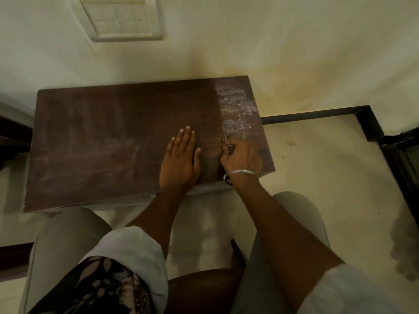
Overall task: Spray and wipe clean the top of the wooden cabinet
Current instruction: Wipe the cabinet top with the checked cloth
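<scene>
Cabinet top (108,143), dark wood, sits against the wall below a switch plate (122,19). Left grip (181,159) flat on it, fingers straight and together. Right grip (241,158) just beside, fingers curled, pinching a patterned cloth (227,143) against the wood. White streaks (235,105) on the top's right end, beyond the cloth. Bangle (241,172) on right wrist.

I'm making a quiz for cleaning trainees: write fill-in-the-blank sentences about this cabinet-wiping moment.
The left hand lies ____ on the cabinet top.
The right hand grips a patterned ____.
White smears cover the top's ____ end.
A switch plate sits on the ____.
Missing: flat; cloth; right; wall.
</scene>
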